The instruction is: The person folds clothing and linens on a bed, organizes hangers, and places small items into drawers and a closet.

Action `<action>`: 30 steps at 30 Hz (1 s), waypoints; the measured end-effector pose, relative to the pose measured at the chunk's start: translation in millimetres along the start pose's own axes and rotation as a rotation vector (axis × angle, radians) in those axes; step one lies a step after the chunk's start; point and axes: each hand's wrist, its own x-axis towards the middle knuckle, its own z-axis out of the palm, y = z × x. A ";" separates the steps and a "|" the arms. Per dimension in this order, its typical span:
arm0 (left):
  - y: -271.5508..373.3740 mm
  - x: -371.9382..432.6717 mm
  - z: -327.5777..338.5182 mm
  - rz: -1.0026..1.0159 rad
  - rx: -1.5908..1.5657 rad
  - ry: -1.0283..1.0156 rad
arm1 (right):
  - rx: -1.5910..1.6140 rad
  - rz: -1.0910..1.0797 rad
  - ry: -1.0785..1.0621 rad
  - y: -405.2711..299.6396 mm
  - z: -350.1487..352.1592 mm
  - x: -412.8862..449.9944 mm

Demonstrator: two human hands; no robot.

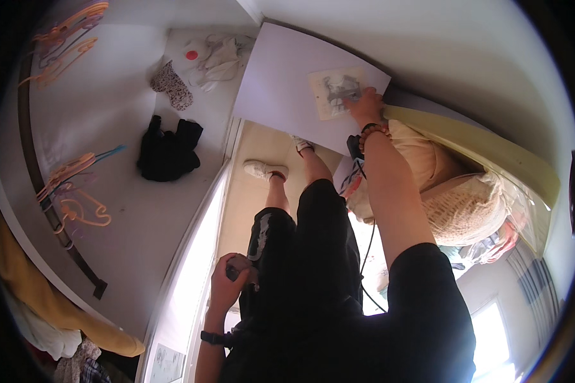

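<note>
Down beside my left thigh, my left hand [230, 277] is curled around a small greyish-pink bundle [242, 266]. What that bundle is made of is hard to tell. My right arm reaches forward, and my right hand [368, 105] touches the right side of a pale panel [278, 81]. Its fingertips meet the edge of a printed picture sheet [328, 93] on that panel. Whether these fingers pinch anything is unclear. A dark device with a cable [354, 146] is close to my right wrist.
To the left, a wardrobe rail [32, 167] carries several plastic hangers [72, 177]. Black clothing [168, 151], patterned cloth [172, 86] and white cloth [223, 60] lie in the wardrobe. On the right, beige bedding [465, 210] is piled against a yellowish headboard [484, 143].
</note>
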 end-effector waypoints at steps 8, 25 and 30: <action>4.1 7.9 0.1 0.038 -0.038 0.014 | 0.795 0.063 -0.492 28.7 15.2 0.9; 13.3 -36.6 -30.5 0.268 -0.276 0.281 | 1.426 -0.135 -0.808 -26.7 -143.6 -192.2; 5.0 -57.1 -45.2 0.297 -0.483 0.386 | 1.635 -0.449 -1.037 -84.3 -287.7 -231.5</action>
